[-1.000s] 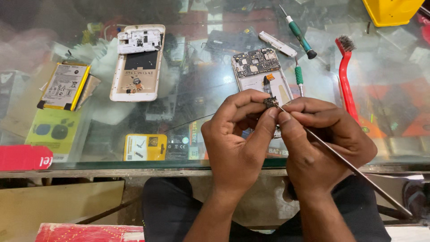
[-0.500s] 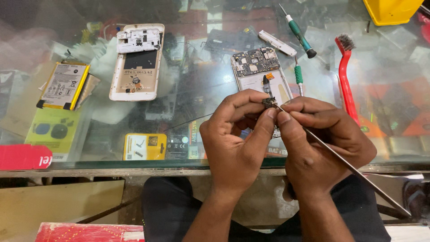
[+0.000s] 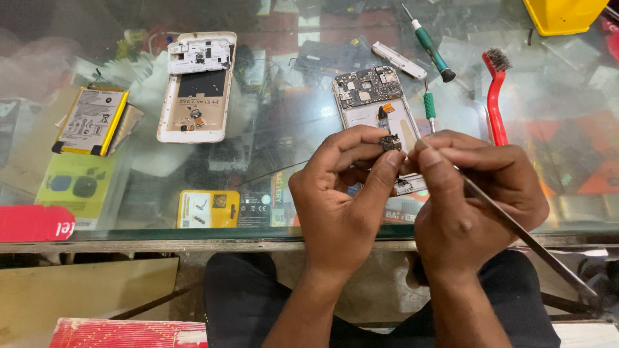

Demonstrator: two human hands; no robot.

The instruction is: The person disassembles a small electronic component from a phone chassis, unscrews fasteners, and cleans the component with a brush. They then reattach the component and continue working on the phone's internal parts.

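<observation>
Above the glass desk [image 3: 277, 129], the left hand [image 3: 345, 200] pinches a small dark component [image 3: 389, 142] between thumb and fingers, while the right hand [image 3: 474, 193] grips thin metal tweezers [image 3: 516, 229] touching it, over an opened phone [image 3: 377, 106].

Glass counter [image 3: 271, 129], reflections, shelf beneath
</observation>
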